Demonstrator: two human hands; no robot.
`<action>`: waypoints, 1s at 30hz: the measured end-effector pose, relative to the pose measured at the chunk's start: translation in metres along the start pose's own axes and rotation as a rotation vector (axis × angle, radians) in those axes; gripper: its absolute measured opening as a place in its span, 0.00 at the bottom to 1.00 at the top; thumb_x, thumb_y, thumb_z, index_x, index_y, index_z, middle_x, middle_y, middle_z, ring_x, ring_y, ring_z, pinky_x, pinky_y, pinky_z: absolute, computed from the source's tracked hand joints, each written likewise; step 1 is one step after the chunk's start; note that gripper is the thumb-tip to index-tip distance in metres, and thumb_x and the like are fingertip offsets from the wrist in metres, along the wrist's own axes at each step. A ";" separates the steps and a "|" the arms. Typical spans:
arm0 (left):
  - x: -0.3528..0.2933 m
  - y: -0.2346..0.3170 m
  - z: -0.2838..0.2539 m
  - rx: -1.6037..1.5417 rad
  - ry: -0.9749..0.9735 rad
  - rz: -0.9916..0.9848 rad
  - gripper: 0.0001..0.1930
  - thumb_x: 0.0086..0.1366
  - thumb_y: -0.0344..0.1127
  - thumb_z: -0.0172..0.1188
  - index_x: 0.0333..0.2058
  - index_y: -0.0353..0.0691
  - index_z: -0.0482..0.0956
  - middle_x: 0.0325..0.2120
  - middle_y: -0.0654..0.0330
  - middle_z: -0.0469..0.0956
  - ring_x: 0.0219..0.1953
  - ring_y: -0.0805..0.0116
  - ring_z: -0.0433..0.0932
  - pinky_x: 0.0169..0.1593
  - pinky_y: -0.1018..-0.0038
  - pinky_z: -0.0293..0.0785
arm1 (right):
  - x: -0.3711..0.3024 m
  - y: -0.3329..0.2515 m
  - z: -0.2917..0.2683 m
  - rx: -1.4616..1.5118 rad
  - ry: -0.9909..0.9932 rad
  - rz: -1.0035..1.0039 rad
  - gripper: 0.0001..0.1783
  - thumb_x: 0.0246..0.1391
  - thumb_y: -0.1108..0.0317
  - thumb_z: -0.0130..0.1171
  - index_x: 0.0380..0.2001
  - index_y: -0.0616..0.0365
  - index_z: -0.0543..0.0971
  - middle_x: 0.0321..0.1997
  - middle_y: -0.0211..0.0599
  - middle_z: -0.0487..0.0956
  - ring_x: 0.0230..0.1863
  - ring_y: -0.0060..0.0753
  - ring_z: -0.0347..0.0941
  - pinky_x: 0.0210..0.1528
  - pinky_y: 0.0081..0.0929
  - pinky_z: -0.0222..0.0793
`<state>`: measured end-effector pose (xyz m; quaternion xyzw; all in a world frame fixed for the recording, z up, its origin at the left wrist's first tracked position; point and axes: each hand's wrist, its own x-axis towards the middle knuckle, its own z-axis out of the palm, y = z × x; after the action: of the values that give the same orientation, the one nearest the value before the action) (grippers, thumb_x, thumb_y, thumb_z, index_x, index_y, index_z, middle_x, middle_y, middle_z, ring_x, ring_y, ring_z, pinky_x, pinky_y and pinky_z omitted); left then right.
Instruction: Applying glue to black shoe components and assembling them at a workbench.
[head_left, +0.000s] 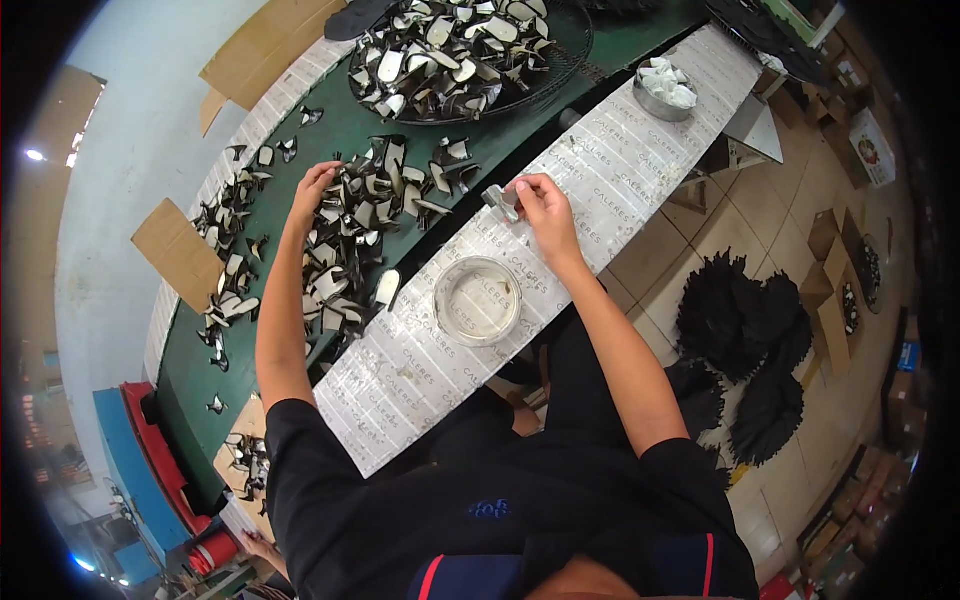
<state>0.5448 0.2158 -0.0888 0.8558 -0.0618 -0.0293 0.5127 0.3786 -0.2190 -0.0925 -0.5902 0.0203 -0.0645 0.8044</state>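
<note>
Left arm stretched up the left-centre; left hand (316,188) curled at the pile of curved black-and-white pieces (345,235) (any grip hidden, could not tell). Right arm bent inward; right hand's (541,210) fingertips pinched a small grey piece (500,204), outline unclear, upper centre. Wire basket (568,62) cropped by upper rim.

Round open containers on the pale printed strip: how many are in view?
2: one shallow container nearer the person's body; another container, holding crumpled white material, toward the far end of the strip. None there seems hidden.
</note>
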 end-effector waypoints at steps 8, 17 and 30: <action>0.021 0.039 0.015 0.344 0.131 0.063 0.25 0.67 0.54 0.56 0.54 0.42 0.79 0.49 0.49 0.79 0.52 0.54 0.77 0.55 0.70 0.71 | -0.001 -0.005 0.008 0.042 -0.022 -0.015 0.11 0.68 0.64 0.56 0.41 0.61 0.77 0.36 0.29 0.81 0.31 0.16 0.72 0.35 0.17 0.70; 0.022 0.076 0.090 0.718 -0.047 0.058 0.30 0.64 0.65 0.54 0.49 0.45 0.79 0.46 0.56 0.81 0.53 0.52 0.77 0.69 0.44 0.46 | -0.009 0.002 0.006 0.045 -0.028 -0.012 0.11 0.69 0.63 0.53 0.42 0.62 0.76 0.39 0.35 0.80 0.33 0.21 0.76 0.37 0.24 0.79; -0.198 0.182 0.127 0.041 0.559 0.306 0.18 0.73 0.38 0.54 0.55 0.32 0.76 0.50 0.55 0.80 0.51 0.69 0.78 0.56 0.73 0.72 | 0.007 0.008 0.003 0.110 0.020 -0.103 0.13 0.64 0.62 0.60 0.38 0.64 0.79 0.31 0.32 0.80 0.29 0.20 0.75 0.32 0.20 0.73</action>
<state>0.3205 0.0465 0.0092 0.8217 -0.0471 0.2857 0.4909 0.3869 -0.2147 -0.0986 -0.5448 -0.0059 -0.1128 0.8309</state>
